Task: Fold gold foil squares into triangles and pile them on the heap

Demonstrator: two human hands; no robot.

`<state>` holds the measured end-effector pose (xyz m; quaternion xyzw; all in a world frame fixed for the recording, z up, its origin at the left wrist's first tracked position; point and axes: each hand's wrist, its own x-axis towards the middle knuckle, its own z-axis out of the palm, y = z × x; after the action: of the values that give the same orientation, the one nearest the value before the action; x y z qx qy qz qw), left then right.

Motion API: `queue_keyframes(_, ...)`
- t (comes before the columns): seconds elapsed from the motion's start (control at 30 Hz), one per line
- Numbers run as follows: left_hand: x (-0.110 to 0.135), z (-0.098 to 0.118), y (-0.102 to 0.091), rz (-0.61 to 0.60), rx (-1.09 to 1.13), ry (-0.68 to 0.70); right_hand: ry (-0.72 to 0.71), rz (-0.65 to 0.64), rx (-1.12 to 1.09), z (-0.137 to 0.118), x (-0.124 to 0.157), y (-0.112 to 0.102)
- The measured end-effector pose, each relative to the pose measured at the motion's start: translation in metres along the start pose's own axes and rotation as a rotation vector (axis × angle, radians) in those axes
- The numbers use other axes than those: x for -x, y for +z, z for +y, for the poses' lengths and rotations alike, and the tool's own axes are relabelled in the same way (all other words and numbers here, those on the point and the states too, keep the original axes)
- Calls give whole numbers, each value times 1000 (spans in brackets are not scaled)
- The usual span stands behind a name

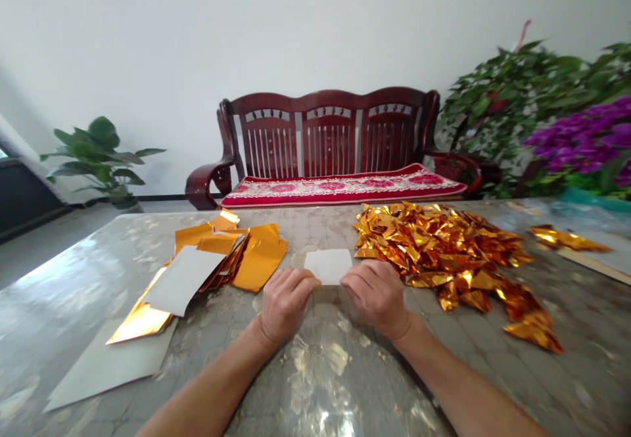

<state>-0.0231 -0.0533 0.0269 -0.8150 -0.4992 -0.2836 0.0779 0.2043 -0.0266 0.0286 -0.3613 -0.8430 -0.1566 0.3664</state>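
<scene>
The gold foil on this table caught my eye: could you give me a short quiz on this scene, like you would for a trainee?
1. True or false: the crumpled gold foil pile lies to the left of both the left hand and the right hand.
2. What do the two hands hold between them? A) a pair of scissors B) a white sheet C) a spoon
3. Fill in the blank: the flowers at the far right are ____.

Key: 1. False 2. B 3. purple
</scene>
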Motion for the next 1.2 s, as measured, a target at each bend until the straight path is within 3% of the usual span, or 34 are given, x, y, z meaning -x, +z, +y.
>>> queue_keyframes(0.23, -2, 2, 14, -212, -126, -2, -84, -317, 61, -1, -1, 15)
queue_keyframes(0.33, -2, 2, 15, -277, -132, 6, -71, -393, 36, -1, 1, 15)
queue_keyframes(0.53, -3, -2, 14, -289, 6, -62, -15, -429, -27, -2, 0, 12)
queue_keyframes(0.67, -4, -3, 15, -275, 48, -120, 106, -426, -69, -2, 0, 17)
queue_keyframes(0.97, -15, -8, 22, -334, 129, -377, 279, -498, -48, -3, -5, 24)
queue_keyframes(1.2, -20, -11, 22, -363, 30, -371, 299, -520, 11, -5, -7, 26)
